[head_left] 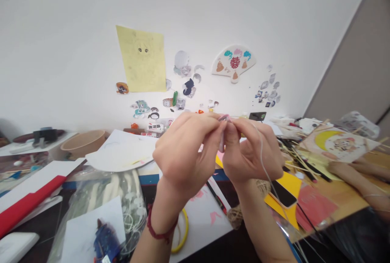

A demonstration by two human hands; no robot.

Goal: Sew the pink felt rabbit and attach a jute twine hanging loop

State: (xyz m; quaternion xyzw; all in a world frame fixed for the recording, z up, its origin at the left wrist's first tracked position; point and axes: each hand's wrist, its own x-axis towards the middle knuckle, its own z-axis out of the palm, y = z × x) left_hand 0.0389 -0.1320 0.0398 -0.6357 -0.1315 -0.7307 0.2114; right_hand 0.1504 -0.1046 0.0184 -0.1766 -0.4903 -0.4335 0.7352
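Note:
My left hand (190, 149) and my right hand (254, 149) are raised in front of me with their fingertips meeting. Both pinch a small pinkish piece (224, 117), mostly covered by the fingers, so its kind is unclear. A thin white cord (263, 158) runs over the back of my right hand and trails down past the forearm. Around my left wrist is a dark red braided bracelet (160, 233). Below the hands lies a white sheet (210, 219) with pink marks, and a yellow ring (184, 234) shows beside my left forearm.
To the right, another person's forearm (359, 184) rests near a decorated fan (341, 145). A phone (283, 194) lies on yellow paper (294, 180). A plastic bag (100, 194), a blue glue gun (106, 240) and a brown bowl (83, 141) are on the left.

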